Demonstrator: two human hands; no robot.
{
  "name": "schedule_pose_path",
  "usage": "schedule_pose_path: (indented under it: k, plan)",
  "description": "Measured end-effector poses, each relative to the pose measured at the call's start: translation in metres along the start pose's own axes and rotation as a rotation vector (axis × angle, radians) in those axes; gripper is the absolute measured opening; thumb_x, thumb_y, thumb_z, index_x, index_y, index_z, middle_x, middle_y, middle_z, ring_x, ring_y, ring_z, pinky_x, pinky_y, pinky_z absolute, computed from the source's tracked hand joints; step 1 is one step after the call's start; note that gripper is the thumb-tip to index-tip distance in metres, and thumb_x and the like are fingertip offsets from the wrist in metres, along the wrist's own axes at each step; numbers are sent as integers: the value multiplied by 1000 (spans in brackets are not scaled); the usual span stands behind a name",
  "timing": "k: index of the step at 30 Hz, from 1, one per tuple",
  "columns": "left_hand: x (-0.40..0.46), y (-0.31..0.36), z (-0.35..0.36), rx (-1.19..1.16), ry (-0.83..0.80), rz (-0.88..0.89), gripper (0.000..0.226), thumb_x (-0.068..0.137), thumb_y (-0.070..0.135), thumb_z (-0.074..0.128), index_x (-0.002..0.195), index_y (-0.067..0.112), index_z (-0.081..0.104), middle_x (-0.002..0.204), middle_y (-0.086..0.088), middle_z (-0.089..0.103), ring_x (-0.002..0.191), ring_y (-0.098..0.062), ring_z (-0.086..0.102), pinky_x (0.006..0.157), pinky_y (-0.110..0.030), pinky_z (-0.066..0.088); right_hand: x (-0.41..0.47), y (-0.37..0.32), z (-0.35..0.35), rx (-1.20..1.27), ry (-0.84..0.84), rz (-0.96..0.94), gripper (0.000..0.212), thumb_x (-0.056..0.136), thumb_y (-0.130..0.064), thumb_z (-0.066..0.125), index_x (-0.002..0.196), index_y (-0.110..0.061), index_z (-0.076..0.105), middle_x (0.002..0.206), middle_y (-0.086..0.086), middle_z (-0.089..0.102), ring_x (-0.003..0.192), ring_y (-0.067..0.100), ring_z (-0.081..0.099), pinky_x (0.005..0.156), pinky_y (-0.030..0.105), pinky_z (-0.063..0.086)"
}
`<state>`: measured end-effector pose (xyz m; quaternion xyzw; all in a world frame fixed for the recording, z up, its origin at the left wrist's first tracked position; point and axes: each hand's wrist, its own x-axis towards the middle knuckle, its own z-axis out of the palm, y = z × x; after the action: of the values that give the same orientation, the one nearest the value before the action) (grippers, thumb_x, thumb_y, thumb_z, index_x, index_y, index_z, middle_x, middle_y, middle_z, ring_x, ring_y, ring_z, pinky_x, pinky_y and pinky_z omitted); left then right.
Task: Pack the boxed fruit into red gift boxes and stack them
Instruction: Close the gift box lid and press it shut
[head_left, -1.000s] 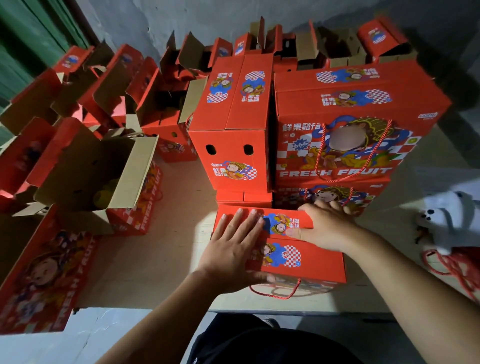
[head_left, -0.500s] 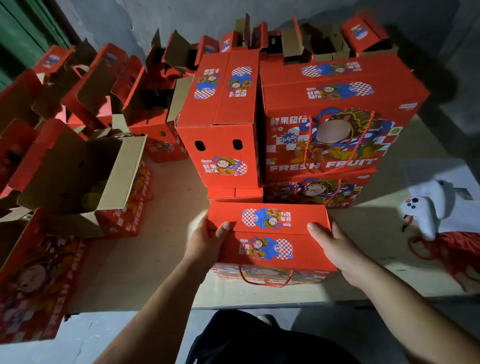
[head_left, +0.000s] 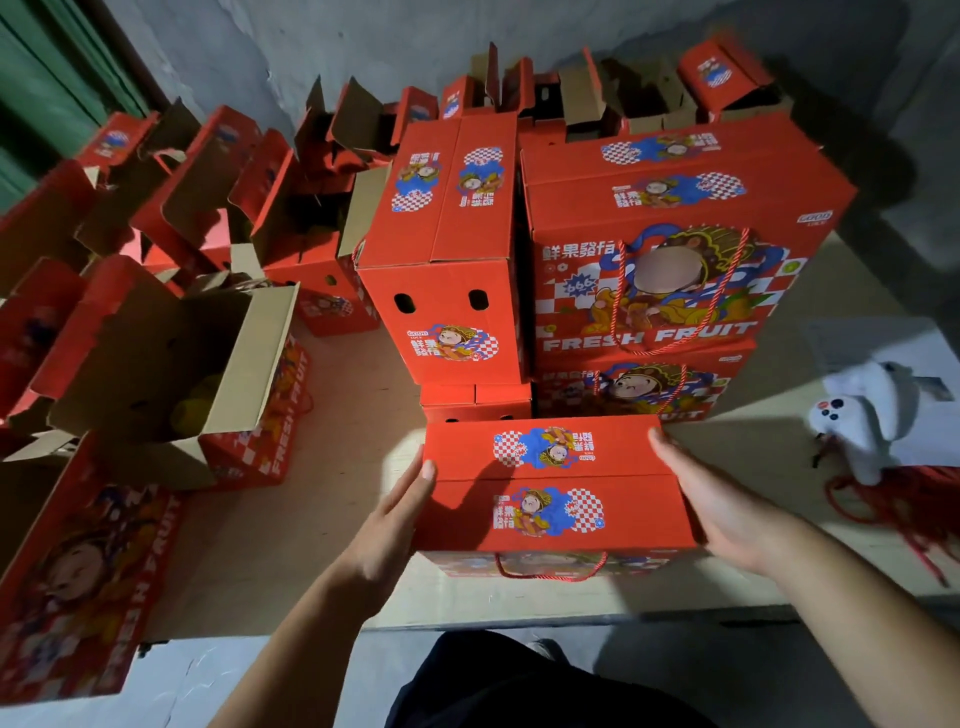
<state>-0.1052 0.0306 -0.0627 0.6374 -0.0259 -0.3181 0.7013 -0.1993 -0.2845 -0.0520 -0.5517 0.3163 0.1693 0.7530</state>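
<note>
Gift box (head_left: 556, 488) pressed between flat hands; stacked boxes (head_left: 670, 291) read "FRESH FRUIT".

Bare tabletop (head_left: 332, 499) left of closed gift box (head_left: 556, 488); stacked boxes (head_left: 675, 249) wall off behind; open box (head_left: 171, 374) farther left.

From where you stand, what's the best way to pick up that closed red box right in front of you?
By its two short ends, coming in from left and right. The closed gift box lies long side toward the person, flaps shut flat on top, so the left hand and right hand already sit against those ends. The rope handle hangs off the near face, probably a looser hold.
</note>
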Motion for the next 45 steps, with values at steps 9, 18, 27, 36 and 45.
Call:
schedule_pose_path:
  k: [9, 18, 27, 36, 45]
  plan:
    - [9, -14, 2, -80, 127, -49, 57, 89, 50, 72, 139, 24, 63, 130, -12, 73, 117, -31, 72, 91, -40, 62, -1, 24, -8, 401, 346, 78, 49, 104, -56, 46, 136, -22, 62, 125, 15, 71, 111, 32, 68, 91, 44, 53]
    - [63, 21, 5, 236, 362, -87, 40, 98, 53, 67, 106, 14, 77, 107, -12, 79, 98, -25, 75, 93, -46, 60, -34, 52, 49, 739, 302, 324, 41, 98, -44, 49, 115, -9, 62, 97, 19, 62, 99, 39, 60, 104, 52, 49]
    - [73, 37, 9, 829, 67, -148, 48, 88, 74, 65, 71, 32, 80, 69, 11, 75, 62, -5, 65, 60, -19, 51, -70, 9, 78, 752, 148, 258, 21, 84, -10, 69, 73, -16, 52, 58, -1, 48, 44, 10, 42, 44, 23, 34]
    - [70, 66, 59, 627, 48, 248, 27, 102, 33, 69, 79, 20, 61, 65, 14, 58, 63, -4, 49, 61, -24, 42, -123, -45, 94, 196, -307, -54, 32, 97, -37, 53, 116, -30, 77, 140, -5, 65, 82, 9, 48, 74, 30, 32]
    - [-6, 155, 115, 1011, -273, 649, 54, 104, 52, 49, 82, 7, 69, 67, -1, 65, 65, -21, 62, 66, -38, 49, -60, -40, 143, 271, -188, -260, 44, 108, -29, 42, 89, -31, 83, 105, -9, 77, 95, -2, 71, 86, 24, 51]
